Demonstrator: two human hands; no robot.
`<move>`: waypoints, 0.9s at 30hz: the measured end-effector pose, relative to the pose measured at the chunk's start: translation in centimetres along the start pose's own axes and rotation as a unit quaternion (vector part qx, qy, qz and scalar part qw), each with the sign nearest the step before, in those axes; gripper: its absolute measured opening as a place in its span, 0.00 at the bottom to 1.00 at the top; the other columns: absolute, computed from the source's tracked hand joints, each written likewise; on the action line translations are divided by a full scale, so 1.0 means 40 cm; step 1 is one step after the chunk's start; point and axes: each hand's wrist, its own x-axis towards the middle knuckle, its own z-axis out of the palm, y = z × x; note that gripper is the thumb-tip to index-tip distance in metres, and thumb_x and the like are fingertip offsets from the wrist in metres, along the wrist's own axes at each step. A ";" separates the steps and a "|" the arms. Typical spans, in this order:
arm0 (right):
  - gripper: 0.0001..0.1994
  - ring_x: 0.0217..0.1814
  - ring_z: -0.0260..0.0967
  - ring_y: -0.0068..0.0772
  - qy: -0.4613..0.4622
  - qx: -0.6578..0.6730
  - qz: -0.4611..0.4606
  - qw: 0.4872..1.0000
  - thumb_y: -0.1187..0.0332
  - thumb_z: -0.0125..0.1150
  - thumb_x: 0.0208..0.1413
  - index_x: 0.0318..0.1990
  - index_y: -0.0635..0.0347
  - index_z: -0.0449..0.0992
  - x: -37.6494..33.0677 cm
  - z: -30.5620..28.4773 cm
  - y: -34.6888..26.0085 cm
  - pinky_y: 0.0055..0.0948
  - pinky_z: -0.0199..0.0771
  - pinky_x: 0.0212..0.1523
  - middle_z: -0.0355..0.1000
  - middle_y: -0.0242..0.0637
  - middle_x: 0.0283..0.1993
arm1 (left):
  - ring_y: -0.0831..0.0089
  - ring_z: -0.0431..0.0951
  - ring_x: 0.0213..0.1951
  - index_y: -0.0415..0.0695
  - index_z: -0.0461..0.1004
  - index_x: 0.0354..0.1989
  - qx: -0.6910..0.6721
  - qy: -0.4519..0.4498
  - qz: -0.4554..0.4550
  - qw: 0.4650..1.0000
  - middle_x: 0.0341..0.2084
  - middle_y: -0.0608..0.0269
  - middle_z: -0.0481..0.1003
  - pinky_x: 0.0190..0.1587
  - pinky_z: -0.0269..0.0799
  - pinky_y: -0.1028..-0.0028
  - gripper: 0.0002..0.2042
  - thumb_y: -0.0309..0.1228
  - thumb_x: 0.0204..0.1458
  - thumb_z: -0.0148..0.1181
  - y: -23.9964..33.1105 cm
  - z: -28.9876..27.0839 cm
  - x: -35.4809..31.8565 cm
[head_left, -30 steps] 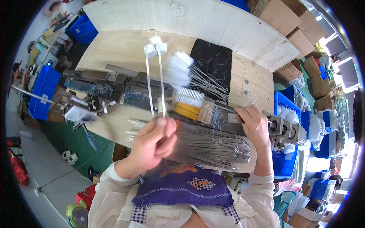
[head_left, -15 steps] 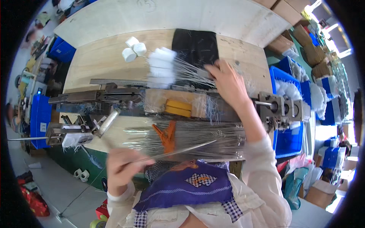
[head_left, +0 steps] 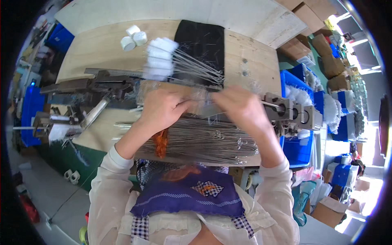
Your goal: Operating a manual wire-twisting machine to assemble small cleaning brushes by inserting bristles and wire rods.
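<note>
My left hand (head_left: 161, 109) is closed, thumb and fingers pinching a thin metal wire (head_left: 197, 100) above the bench. My right hand (head_left: 241, 107) is close by on the right, beside the machine's metal chuck (head_left: 292, 112). Its fingers are curled near the wire but smeared by motion, so their grip does not show clearly. Beyond the hands lie several white-bristled brushes (head_left: 160, 59) with twisted wire handles, partly on a black cloth (head_left: 200, 43). Below the hands, a thick bundle of wires (head_left: 204, 141) lies across the bench, with an orange clamp-like piece (head_left: 161, 143) on it.
Three white rolls (head_left: 132, 37) stand at the far left of the bench. A dark metal fixture (head_left: 98, 85) runs along the left, with a clamp device (head_left: 61, 126) nearer me. Blue bins (head_left: 296, 151) with white bristle material stand at right. A white board (head_left: 171, 12) closes the back.
My left hand has moved up and right from the front edge with the wire. My right hand has come down from the brush handles, closer to me. The view has shifted slightly.
</note>
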 end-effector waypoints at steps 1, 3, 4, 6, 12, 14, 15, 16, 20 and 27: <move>0.16 0.35 0.71 0.37 0.006 0.015 -0.034 0.999 0.75 0.62 0.36 0.38 0.61 0.75 0.054 0.027 -0.045 0.33 0.74 0.32 0.70 0.36 0.31 | 0.62 0.79 0.31 0.40 0.81 0.34 0.123 0.104 0.091 0.983 0.29 0.54 0.79 0.36 0.72 0.68 0.07 0.29 0.51 0.62 0.005 -0.026 -0.024; 0.16 0.37 0.71 0.38 0.033 0.065 -0.047 0.996 0.73 0.64 0.37 0.38 0.61 0.75 0.118 0.054 -0.064 0.33 0.75 0.33 0.70 0.35 0.32 | 0.62 0.79 0.33 0.40 0.81 0.35 0.258 0.200 0.176 0.929 0.32 0.56 0.80 0.39 0.72 0.68 0.06 0.27 0.50 0.61 0.003 -0.045 -0.066; 0.15 0.37 0.71 0.39 0.051 0.112 -0.049 0.991 0.73 0.64 0.38 0.38 0.61 0.75 0.147 0.070 -0.060 0.33 0.75 0.34 0.71 0.36 0.33 | 0.64 0.78 0.31 0.39 0.80 0.35 0.140 0.258 0.116 0.949 0.30 0.57 0.78 0.37 0.71 0.70 0.08 0.30 0.53 0.58 -0.013 -0.023 -0.107; 0.14 0.37 0.72 0.40 0.068 0.160 -0.050 0.984 0.72 0.64 0.39 0.38 0.61 0.75 0.197 0.102 -0.069 0.34 0.75 0.35 0.72 0.37 0.34 | 0.69 0.76 0.28 0.38 0.78 0.35 -0.099 0.360 0.002 0.928 0.26 0.61 0.76 0.34 0.71 0.72 0.13 0.35 0.58 0.52 -0.051 0.032 -0.204; 0.11 0.36 0.74 0.44 0.041 0.239 -0.019 0.970 0.73 0.61 0.45 0.39 0.62 0.77 0.281 0.222 -0.080 0.36 0.75 0.40 0.75 0.41 0.33 | 0.76 0.68 0.18 0.37 0.71 0.42 -0.703 0.229 -0.056 0.670 0.19 0.64 0.70 0.21 0.62 0.76 0.20 0.44 0.64 0.43 -0.068 -0.099 -0.260; 0.11 0.36 0.74 0.44 0.023 0.256 -0.016 0.966 0.75 0.61 0.45 0.39 0.63 0.78 0.277 0.226 -0.079 0.36 0.75 0.40 0.75 0.41 0.34 | 0.78 0.64 0.14 0.37 0.68 0.47 -0.879 0.062 -0.022 0.472 0.16 0.65 0.67 0.15 0.56 0.77 0.22 0.46 0.64 0.42 -0.052 -0.156 -0.242; 0.11 0.37 0.74 0.45 0.007 0.253 0.010 0.967 0.75 0.60 0.45 0.39 0.63 0.78 0.273 0.232 -0.071 0.36 0.75 0.40 0.75 0.41 0.34 | 0.80 0.62 0.11 0.37 0.66 0.49 -0.936 -0.028 -0.005 0.351 0.15 0.65 0.66 0.12 0.54 0.77 0.23 0.47 0.64 0.41 -0.054 -0.164 -0.231; 0.11 0.37 0.74 0.45 0.008 0.250 0.014 0.968 0.75 0.60 0.45 0.39 0.63 0.78 0.274 0.231 -0.062 0.36 0.75 0.40 0.75 0.41 0.34 | 0.80 0.62 0.11 0.37 0.66 0.49 -0.936 -0.033 -0.006 0.350 0.15 0.65 0.66 0.12 0.54 0.77 0.23 0.47 0.64 0.41 -0.055 -0.146 -0.224; 0.11 0.38 0.74 0.45 -0.008 0.273 -0.009 0.962 0.76 0.60 0.45 0.38 0.63 0.78 0.311 0.213 -0.096 0.36 0.75 0.40 0.75 0.41 0.34 | 0.84 0.66 0.22 0.39 0.65 0.46 -0.334 0.262 -0.155 0.892 0.20 0.67 0.66 0.25 0.63 0.80 0.11 0.27 0.57 0.53 -0.136 0.070 -0.250; 0.11 0.32 0.74 0.37 0.053 0.040 -0.006 0.998 0.74 0.58 0.47 0.39 0.57 0.75 0.206 0.148 -0.181 0.31 0.76 0.26 0.69 0.38 0.38 | 0.84 0.63 0.18 0.43 0.73 0.28 -0.345 0.152 -0.268 0.887 0.16 0.72 0.67 0.20 0.61 0.79 0.12 0.38 0.58 0.56 -0.212 -0.016 -0.346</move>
